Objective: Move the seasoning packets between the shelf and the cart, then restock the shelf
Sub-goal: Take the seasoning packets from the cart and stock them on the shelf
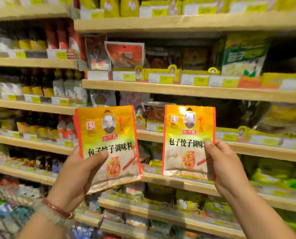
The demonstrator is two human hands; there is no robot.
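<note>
Two matching seasoning packets, yellow-orange with red edges and a dumpling picture, are held up in front of the wooden shelf (195,91). My left hand (78,176) grips the left packet (107,135) by its lower left part, thumb across the front. It tilts slightly to the left. My right hand (224,166) pinches the right packet (187,135) at its lower right edge and holds it upright. The two packets are apart, side by side. No cart is in view.
Rows of wooden shelves fill the view. Dark sauce bottles (33,87) stand on the left bays. Assorted packets (125,54) and green bags (243,54) sit behind yellow price tags (162,78) on the right bays. A dark gap (226,114) shows behind the right packet.
</note>
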